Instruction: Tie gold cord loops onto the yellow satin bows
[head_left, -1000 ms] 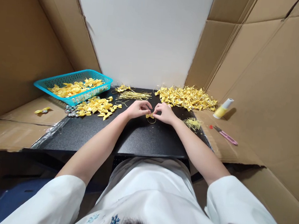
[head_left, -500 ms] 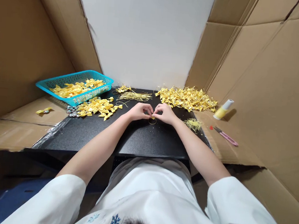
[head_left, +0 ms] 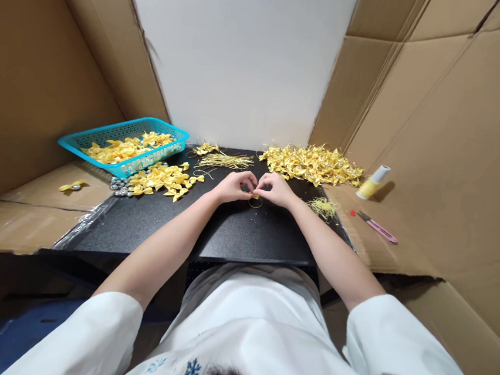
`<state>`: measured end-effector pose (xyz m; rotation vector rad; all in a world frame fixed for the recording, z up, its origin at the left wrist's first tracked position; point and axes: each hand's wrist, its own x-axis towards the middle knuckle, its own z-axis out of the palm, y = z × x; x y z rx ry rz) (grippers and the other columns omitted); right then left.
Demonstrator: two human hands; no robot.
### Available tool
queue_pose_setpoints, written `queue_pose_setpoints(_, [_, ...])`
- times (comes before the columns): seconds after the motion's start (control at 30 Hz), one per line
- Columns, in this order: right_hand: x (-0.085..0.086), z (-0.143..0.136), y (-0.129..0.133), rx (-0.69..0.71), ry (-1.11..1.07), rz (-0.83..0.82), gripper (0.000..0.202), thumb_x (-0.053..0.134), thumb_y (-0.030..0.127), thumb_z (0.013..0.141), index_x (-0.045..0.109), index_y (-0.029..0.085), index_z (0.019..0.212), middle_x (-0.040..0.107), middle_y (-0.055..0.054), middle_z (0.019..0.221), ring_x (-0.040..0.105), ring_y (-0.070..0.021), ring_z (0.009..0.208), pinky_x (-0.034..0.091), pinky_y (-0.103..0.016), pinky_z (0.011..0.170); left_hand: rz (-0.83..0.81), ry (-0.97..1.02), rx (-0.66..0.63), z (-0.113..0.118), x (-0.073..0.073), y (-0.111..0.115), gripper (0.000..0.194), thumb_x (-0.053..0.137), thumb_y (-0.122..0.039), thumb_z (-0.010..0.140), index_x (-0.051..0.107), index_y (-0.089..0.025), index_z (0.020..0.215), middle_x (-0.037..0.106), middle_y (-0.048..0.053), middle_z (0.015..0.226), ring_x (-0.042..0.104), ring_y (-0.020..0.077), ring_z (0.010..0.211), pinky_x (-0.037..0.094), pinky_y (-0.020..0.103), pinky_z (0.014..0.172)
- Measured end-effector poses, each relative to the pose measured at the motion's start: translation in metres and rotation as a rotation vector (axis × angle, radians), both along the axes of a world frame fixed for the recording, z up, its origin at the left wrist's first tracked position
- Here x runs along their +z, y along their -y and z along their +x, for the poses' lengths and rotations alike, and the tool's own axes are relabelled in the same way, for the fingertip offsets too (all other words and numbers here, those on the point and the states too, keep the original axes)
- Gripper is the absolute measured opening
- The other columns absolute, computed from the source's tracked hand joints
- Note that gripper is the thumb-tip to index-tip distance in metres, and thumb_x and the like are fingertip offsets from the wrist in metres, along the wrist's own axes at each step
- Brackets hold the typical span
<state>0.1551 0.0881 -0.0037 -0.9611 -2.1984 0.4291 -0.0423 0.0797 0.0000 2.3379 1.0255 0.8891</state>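
Note:
Over the middle of the black tabletop, my left hand point(head_left: 237, 186) and my right hand point(head_left: 275, 189) meet with thumbs and index fingers pinched. Between their fingertips is a small yellow bow point(head_left: 256, 197), mostly hidden by the fingers. A thin gold cord point(head_left: 254, 206) curves in a loop below it, toward my body. Which fingers grip the bow and which the cord is too small to tell. Just beyond my hands lies a bundle of cut gold cords point(head_left: 226, 160). Left of them is a loose heap of yellow ribbon bows point(head_left: 162, 179).
A blue basket point(head_left: 121, 168) of bows stands at left, with silvery beads point(head_left: 120, 186) nearby. A large pile of corded bows point(head_left: 312, 164) is at back right. Cord scraps point(head_left: 322, 207), pink-handled snips point(head_left: 377, 227) and a thread spool point(head_left: 373, 183) lie right. Cardboard walls point(head_left: 453, 142) flank the table.
Both hands stay in nearly the same place, with only slight finger movement around the bow. The cord loop still hangs below them.

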Motion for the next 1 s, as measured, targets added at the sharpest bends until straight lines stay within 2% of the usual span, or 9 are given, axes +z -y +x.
queue_pose_setpoints(0.13, [0.0017,-0.0002,0.0007,0.001,-0.022,-0.002,0.009,0.076,0.023,0.071,0.073,0.019,0.064,0.068,-0.004,0.085,0.056,-0.0178,0.083,0.041,-0.033,0.078,-0.024,0.016,-0.012,-0.0013,-0.0021,-0.0009,0.029,0.071,-0.025,0.066,0.060,-0.016,0.091,0.072,0.000,0.070,0.051,0.0086,0.055,0.035,0.020,0.055])
queue_pose_setpoints(0.43, [0.0042,0.0025,-0.0008,-0.029,-0.126,0.030,0.010,0.073,0.021,0.071,0.070,0.019,0.061,0.066,-0.003,0.078,0.053,-0.0154,0.074,0.043,-0.031,0.073,-0.034,0.028,-0.026,-0.0018,-0.0045,-0.0020,0.027,0.068,-0.018,0.066,0.058,-0.017,0.091,0.075,0.001,0.074,0.065,0.0127,0.067,0.043,0.020,0.063])
queue_pose_setpoints(0.73, [0.0023,0.0038,-0.0047,-0.022,-0.200,0.027,0.012,0.071,0.023,0.069,0.067,0.020,0.059,0.065,-0.002,0.076,0.052,-0.0154,0.073,0.043,-0.031,0.071,0.011,0.027,-0.011,-0.0011,-0.0064,-0.0014,0.027,0.066,-0.014,0.064,0.058,-0.017,0.090,0.075,0.000,0.074,0.064,0.0124,0.066,0.045,0.021,0.065])
queue_pose_setpoints(1.0, [0.0020,0.0042,-0.0080,-0.015,-0.301,-0.076,0.013,0.069,0.025,0.066,0.063,0.018,0.057,0.064,-0.002,0.075,0.052,-0.0133,0.069,0.042,-0.029,0.067,0.054,0.065,0.031,0.0005,-0.0067,-0.0001,0.027,0.065,-0.011,0.062,0.057,-0.018,0.087,0.074,0.000,0.071,0.062,0.0118,0.065,0.042,0.021,0.063])
